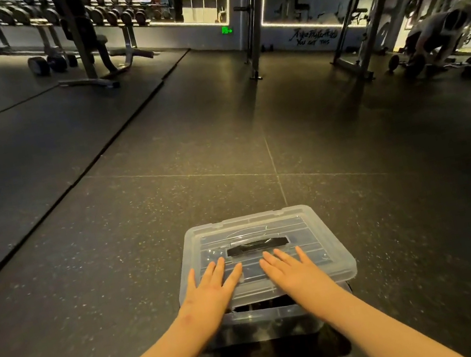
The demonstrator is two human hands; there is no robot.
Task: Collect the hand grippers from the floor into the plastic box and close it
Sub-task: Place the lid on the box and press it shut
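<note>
On the dark speckled rubber floor (117, 262) just before me sits the clear rectangular plastic box (271, 320), its clear flat lid (315, 227) laid on top. My left hand (213, 289) and right hand (295, 274) press flat on the lid, fingers (213, 272) straight, gripping nothing. I see no hand grippers on the floor, only dark shapes through the box wall. The near lid edge looks raised, so I judge that snapping it shut is the step left.

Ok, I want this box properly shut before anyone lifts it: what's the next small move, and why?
Probably press down firmly on the near edge of the lid. The left hand and right hand lie flat on it, but a dark gap shows between the lid and the box on the near side, so it does not look seated there.
</note>
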